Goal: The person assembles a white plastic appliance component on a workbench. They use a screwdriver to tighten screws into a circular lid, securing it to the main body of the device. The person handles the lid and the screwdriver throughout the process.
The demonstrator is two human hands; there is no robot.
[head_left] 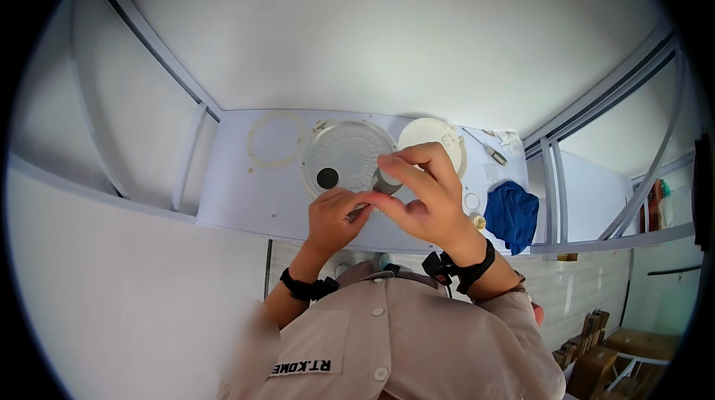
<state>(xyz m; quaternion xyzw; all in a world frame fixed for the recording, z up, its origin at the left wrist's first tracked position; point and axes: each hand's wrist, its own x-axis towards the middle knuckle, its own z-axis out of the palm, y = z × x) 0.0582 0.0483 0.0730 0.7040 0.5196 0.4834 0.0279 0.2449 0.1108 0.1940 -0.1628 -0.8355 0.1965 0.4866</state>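
The left hand (333, 220) curls close by, its grip impossible to tell, while the right hand (430, 202) pinches a grey cylindrical piece (386, 182) over the table (238, 195). Beyond, a black disc (328, 178) sits on a silvery round tray (346, 144).

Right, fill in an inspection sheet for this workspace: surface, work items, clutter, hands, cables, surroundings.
Surface: pale table, partly hidden by hands and items.
Work items: grey cylinder, hand-held; silver round dish bearing a dark disc.
Clutter: pale ring at left; at right, white round piece, screwdriver, blue cloth, small gold-coloured piece.
Hands: right hand grips the cylinder; left hand close below, contact unclear.
Cables: thin dark strand near the right wristband, possibly a cable.
Surroundings: white wall, grey frames, cardboard boxes lower right.
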